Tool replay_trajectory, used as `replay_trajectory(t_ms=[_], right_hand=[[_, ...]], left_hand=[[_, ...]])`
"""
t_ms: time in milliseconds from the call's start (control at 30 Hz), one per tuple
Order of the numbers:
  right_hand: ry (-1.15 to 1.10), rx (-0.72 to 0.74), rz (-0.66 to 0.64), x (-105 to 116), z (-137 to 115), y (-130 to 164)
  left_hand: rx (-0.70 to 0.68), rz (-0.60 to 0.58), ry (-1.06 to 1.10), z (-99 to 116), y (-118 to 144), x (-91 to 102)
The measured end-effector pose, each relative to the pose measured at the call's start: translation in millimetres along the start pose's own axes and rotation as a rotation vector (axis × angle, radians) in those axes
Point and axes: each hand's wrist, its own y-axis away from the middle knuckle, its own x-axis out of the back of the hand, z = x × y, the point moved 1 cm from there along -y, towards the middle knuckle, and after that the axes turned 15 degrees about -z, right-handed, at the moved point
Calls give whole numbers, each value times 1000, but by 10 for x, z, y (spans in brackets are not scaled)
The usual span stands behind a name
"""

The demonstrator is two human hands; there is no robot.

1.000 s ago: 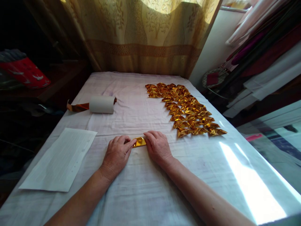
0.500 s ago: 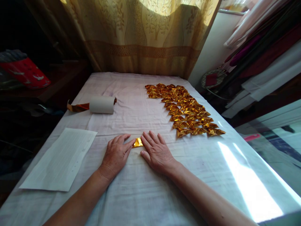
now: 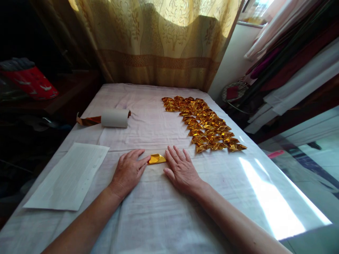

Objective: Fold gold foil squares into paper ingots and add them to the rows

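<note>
1. Narrow on the left, flat on the right: the left hand (image 3: 129, 171) has its thumb down on the left end of a gold foil strip (image 3: 156, 159), holding it; the right hand (image 3: 182, 173) lies palm down, fingers slightly spread, its grip closed on nothing.
2. From where I stand, the strip lies between the two hands, near the middle of a cloth-covered desk (image 3: 148, 208); the left thumb seems to pin it so the fold stays flat; the right index finger is at its pointed right tip, though I cannot tell whether they touch.
3. Gold folded pieces (image 3: 210, 128) stand in close rows at the far right, probably to leave working room; a pale roll (image 3: 114, 118) lies on its side at the far left, copper-coloured foil (image 3: 89, 121) trailing from its left end; a printed sheet (image 3: 69, 176) lies nearer, left of the left hand.
4. Half a second ago the right fingers covered the strip's right end; now they sit farther right, and more foil shows, its end slanting to a point; the left thumb keeps its place.
</note>
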Motion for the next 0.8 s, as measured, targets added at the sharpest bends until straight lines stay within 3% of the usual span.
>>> replay_trajectory(t_ms=[133, 200, 567, 733, 800], right_hand=[[-47, 213, -29, 1, -245, -52], [-85, 244, -71, 0, -309, -65], [-67, 104, -100, -8, -60, 133], [-92, 99, -137, 1, -82, 115], [-100, 97, -146, 1, -86, 108]], left_hand=[[9, 13, 11, -17, -1, -23], [13, 15, 21, -31, 3, -27], [18, 4, -9, -83, 8, -40], [44, -48, -69, -246, 190, 99], [67, -57, -115, -217, 248, 164]])
